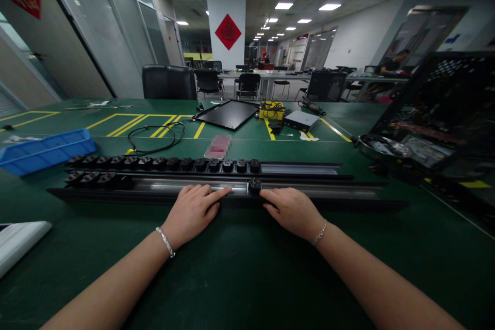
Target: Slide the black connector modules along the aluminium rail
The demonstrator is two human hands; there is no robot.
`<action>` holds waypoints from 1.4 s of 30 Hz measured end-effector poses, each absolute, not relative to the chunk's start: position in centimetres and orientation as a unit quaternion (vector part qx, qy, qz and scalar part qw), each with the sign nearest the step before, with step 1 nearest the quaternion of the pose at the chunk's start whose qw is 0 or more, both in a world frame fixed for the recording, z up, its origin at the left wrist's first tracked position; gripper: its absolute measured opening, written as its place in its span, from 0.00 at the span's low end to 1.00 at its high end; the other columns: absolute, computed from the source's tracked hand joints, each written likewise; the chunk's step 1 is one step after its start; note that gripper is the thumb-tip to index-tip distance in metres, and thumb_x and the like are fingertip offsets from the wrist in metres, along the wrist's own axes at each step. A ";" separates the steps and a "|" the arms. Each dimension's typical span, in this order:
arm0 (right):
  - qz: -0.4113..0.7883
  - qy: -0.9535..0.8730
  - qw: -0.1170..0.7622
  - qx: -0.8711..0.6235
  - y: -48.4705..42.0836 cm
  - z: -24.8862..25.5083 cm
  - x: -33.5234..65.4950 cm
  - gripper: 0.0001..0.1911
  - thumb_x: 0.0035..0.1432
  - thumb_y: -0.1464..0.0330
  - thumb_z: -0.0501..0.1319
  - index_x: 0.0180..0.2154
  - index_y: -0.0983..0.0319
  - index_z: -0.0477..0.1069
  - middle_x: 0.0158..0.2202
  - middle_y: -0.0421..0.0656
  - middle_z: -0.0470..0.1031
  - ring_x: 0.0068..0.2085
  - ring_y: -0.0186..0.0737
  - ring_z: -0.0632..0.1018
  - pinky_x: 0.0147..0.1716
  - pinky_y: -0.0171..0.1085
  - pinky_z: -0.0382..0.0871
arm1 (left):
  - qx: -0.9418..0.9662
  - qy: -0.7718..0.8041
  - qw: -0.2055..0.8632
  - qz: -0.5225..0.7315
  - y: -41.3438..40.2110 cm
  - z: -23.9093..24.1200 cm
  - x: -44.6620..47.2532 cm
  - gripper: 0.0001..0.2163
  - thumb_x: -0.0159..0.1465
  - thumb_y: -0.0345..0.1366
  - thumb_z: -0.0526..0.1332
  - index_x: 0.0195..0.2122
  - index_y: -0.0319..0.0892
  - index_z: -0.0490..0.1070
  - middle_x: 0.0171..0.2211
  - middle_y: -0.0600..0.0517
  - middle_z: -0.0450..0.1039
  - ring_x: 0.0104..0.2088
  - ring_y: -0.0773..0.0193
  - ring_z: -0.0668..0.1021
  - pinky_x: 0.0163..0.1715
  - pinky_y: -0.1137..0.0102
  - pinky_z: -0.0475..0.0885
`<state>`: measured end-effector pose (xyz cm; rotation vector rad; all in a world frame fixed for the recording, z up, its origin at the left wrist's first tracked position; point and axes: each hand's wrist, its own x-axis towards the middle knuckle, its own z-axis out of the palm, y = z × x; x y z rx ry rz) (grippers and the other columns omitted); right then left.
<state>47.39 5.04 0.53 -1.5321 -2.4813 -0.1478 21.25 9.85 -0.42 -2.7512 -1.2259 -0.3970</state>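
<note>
Two long black channel rails lie across the bench, one behind the other. On the near rail (336,192), a single black socket-like module (254,185) sits mid-length, with several more modules (89,178) at its left end. My left hand (193,214) rests at the near rail's front edge, index finger stretched toward the single module but apart from it. Beside that module, my right hand (294,211) has its index fingertip at the right side, apparently touching it. The far rail (301,169) carries a row of similar modules (172,163) on its left and middle parts.
A blue bin (46,150) stands at the left. Farther back lie a black cable (157,139), a dark flat panel (228,113), a yellow box (271,110) and a grey box (301,120). An open black case (444,108) with electronics stands at the right.
</note>
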 end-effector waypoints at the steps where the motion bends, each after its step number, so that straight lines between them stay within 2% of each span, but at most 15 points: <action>1: -0.050 -0.844 0.113 -0.522 5.1 0.5 47.4 0.12 0.58 0.70 0.56 0.45 0.60 0.68 0.35 0.43 0.76 0.36 0.38 0.75 0.36 0.37 0.63 | -0.904 -0.403 0.052 -0.129 9.9 -0.4 21.2 0.21 0.65 0.35 0.51 0.59 0.56 0.58 0.32 0.54 0.68 0.35 0.63 0.70 0.37 0.66 0.59; 11: -0.050 -0.838 0.127 -0.528 5.1 0.1 47.5 0.10 0.58 0.70 0.57 0.43 0.60 0.69 0.35 0.44 0.76 0.36 0.39 0.75 0.36 0.37 0.64 | -0.922 -0.362 0.104 -0.094 9.8 -0.5 20.7 0.26 0.64 0.32 0.52 0.62 0.56 0.52 0.33 0.52 0.67 0.35 0.61 0.69 0.38 0.65 0.62; 17: -0.045 -0.837 0.116 -0.532 5.1 0.2 47.6 0.09 0.58 0.70 0.57 0.42 0.61 0.69 0.34 0.43 0.76 0.35 0.39 0.75 0.35 0.37 0.64 | -0.928 -0.345 0.124 -0.067 9.7 -0.4 20.4 0.27 0.64 0.32 0.52 0.63 0.60 0.48 0.38 0.50 0.67 0.38 0.59 0.70 0.40 0.64 0.63; 42: -0.026 -0.830 0.102 -0.547 5.1 0.7 47.5 0.06 0.57 0.69 0.58 0.39 0.61 0.68 0.32 0.42 0.74 0.34 0.38 0.74 0.32 0.35 0.62 | -0.931 -0.340 0.126 -0.048 9.7 -0.1 20.4 0.29 0.64 0.31 0.53 0.63 0.62 0.45 0.40 0.50 0.67 0.38 0.59 0.70 0.41 0.63 0.64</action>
